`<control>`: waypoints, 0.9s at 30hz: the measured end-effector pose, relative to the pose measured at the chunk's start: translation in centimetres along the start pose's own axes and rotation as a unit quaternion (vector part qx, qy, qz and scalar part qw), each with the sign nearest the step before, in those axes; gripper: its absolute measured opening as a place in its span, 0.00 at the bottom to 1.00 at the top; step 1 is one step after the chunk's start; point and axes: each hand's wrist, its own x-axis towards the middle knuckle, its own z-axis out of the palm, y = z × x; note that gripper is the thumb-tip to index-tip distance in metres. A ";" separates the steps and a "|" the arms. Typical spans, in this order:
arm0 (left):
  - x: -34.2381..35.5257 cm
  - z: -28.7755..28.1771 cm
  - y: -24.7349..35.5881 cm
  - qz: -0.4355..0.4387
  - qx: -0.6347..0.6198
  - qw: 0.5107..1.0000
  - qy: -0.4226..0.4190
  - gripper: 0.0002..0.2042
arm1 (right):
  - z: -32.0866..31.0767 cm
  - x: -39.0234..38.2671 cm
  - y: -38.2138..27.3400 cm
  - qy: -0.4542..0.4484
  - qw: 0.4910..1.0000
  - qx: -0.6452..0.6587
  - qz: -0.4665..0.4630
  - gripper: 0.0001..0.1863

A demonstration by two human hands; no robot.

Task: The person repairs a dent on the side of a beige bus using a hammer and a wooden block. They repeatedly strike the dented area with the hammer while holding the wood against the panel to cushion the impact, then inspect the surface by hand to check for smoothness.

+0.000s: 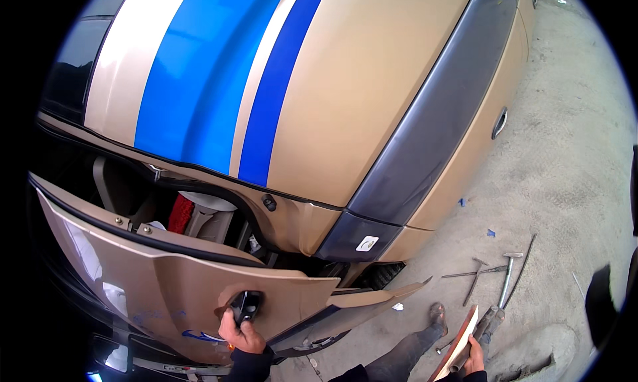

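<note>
My left hand has its fingers curled round a black door handle on the beige front door of a vehicle, which stands ajar. My right hand is closed on a long flat strip, pale on its face and reddish brown along one edge. A dark grey rounded piece shows beside this strip; I cannot tell whether it is held too. Through the door gap, something red and part of the interior are visible. A latch striker sits on the door frame.
Beige bodywork with blue stripes and a grey lower band fills the upper view. On the concrete floor lie a hammer, a smaller hammer-like tool, a thin curved rod and blue scraps. My shoe stands nearby.
</note>
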 end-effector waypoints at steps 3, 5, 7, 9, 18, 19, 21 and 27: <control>-2.2 -0.6 -1.2 0.098 0.133 0.984 0.071 0.30 | 3.8 -2.7 -3.1 0.033 0.999 0.003 -0.006 0.21; -1.3 1.6 -2.8 0.115 0.086 0.985 0.097 0.30 | 3.9 -5.2 -4.1 -0.001 0.986 -0.092 -0.140 0.23; 1.1 3.6 -3.0 0.096 0.068 0.989 0.094 0.29 | 4.8 -3.5 -5.7 0.107 0.992 -0.025 -0.061 0.22; 5.7 7.1 -3.3 0.035 0.093 0.992 0.081 0.26 | 8.2 -5.7 -6.4 0.083 0.994 -0.021 -0.074 0.21; 9.5 9.9 -3.9 -0.011 0.010 0.995 0.096 0.15 | 7.5 -7.8 -5.1 0.009 0.993 -0.048 -0.104 0.18; 9.2 9.1 -2.9 -0.010 -0.009 0.998 0.068 0.14 | 7.3 -7.5 -4.7 -0.002 0.993 -0.053 -0.105 0.19; 6.6 7.0 3.8 -0.003 -0.098 0.994 0.056 0.18 | 9.4 -8.5 -3.7 0.006 0.990 -0.042 -0.133 0.21; -19.2 6.9 12.1 -0.173 -0.438 0.572 -0.672 0.39 | 17.6 -11.9 3.1 -0.070 0.983 -0.025 -0.166 0.27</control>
